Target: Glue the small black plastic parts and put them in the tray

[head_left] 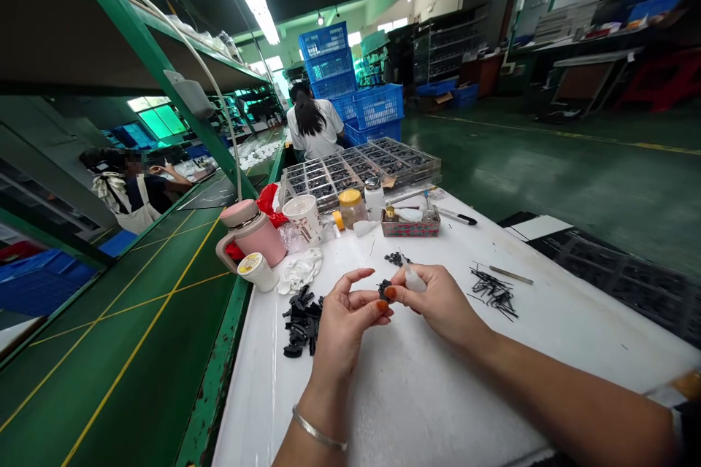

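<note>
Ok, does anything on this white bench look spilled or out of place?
Nothing looks damaged. The thin black pins lie scattered criss-cross beside the right hand, and the black parts sit in a loose heap by the left hand; neither is contained.

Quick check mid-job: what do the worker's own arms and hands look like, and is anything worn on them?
Both forearms are bare, with no gloves. The left hand has a thin silver bangle at the wrist. Its nails and those of the right hand are painted orange-red.
</note>
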A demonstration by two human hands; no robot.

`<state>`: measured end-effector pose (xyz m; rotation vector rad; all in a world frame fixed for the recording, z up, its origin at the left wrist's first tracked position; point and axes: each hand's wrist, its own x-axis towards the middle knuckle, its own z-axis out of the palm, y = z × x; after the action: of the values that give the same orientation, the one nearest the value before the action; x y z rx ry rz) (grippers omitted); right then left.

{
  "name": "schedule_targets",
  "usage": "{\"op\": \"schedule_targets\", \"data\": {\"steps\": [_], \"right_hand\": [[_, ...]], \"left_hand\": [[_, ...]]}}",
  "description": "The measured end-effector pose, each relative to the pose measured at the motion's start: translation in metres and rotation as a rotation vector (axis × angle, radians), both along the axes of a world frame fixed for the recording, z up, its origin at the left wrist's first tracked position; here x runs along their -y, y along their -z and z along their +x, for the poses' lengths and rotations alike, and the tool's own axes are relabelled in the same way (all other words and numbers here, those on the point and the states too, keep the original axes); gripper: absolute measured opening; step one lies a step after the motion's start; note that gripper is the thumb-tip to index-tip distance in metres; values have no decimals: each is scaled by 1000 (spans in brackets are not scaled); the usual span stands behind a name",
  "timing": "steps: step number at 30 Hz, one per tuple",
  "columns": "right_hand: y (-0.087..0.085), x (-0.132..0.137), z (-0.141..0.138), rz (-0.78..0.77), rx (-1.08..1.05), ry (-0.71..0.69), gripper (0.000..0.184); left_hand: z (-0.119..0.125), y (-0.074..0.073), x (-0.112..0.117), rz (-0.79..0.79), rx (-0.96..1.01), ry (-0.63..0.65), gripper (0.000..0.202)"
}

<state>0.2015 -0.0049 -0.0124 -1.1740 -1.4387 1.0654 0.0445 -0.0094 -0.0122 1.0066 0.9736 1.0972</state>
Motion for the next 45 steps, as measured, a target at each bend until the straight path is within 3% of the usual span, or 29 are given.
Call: {"op": "schedule_targets", "data": {"steps": [8,17,24,27,30,33,36,40,42,45], "right_hand": [[0,-7,10,-16,-154,-27,27],[-11,-20,43,76,-522,141,29],[-13,-25,55,82,-462,137,27],[-10,-26,54,41,-461,124,29],[-9,-24,51,-16,-494,106,29],[-13,-22,51,0,-586,160,26],[-18,-23,57,81,-724,276,22],[-20,-28,65,122,-807,408,20],[-18,-30,66,123,-799,425,20],[-15,-32,63,112,-764,397,19]], "left_hand": [[-1,0,0,18,-45,-1,57],[-11,5,-8,60,-130,-112,49],[-13,9,-4,341,-280,-400,19],[-26,-3,-5,482,-242,-586,16],[-41,-19,-15,489,-219,-677,17],[-43,-30,-28,388,-294,-582,20],[-23,-31,-40,349,-554,-328,18],[18,-24,-49,516,-1002,11,13],[32,-18,-54,595,-1142,96,16],[40,-7,-61,573,-1239,160,22]]}}
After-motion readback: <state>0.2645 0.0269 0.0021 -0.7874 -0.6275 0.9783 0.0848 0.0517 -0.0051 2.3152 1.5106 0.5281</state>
